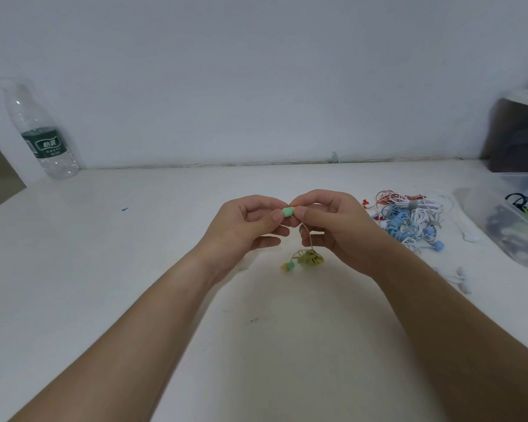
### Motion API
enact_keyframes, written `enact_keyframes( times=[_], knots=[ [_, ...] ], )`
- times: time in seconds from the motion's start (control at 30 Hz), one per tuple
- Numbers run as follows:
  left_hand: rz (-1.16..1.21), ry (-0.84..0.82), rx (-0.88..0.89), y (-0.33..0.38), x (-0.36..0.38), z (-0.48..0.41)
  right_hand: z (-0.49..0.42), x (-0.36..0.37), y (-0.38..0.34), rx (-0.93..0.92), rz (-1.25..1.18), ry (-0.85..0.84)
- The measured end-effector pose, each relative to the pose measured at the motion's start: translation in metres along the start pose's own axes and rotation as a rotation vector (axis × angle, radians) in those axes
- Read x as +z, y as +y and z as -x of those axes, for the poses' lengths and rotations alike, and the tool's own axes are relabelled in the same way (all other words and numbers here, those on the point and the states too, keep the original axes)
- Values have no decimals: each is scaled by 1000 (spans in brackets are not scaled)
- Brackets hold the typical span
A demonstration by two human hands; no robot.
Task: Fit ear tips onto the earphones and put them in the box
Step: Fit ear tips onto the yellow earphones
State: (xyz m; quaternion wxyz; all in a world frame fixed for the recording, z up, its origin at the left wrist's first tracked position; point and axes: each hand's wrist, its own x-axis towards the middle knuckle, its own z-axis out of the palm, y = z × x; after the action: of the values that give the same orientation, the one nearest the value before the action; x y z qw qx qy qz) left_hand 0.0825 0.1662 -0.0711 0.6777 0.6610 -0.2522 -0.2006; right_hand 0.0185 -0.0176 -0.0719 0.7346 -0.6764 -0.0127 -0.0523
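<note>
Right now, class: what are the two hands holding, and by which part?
Both hands pinch one earphone at its head: the left hand grips the green ear tip, the right hand the earbud behind it. Its coiled cable dangles below.

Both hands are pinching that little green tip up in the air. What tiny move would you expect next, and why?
Probably a final push and twist: the left hand holds the green ear tip against the earbud pinched by the right hand. The other earbud, dangling below, already wears its tip, so this seems the last one.

Both forearms bare, left hand (250, 223) and right hand (333, 226) ungloved.
</note>
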Motion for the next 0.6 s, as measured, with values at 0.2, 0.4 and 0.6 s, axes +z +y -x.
enact_keyframes(
  times=[0.2,0.4,0.6],
  knots=[
    [-17,59,19,0,1,0,0,2,0,-7,20,14],
    [120,-9,-59,4,0,1,2,-2,-2,21,43,-20],
    [-255,29,31,2,3,3,2,-4,-7,17,-74,22]
  ],
)
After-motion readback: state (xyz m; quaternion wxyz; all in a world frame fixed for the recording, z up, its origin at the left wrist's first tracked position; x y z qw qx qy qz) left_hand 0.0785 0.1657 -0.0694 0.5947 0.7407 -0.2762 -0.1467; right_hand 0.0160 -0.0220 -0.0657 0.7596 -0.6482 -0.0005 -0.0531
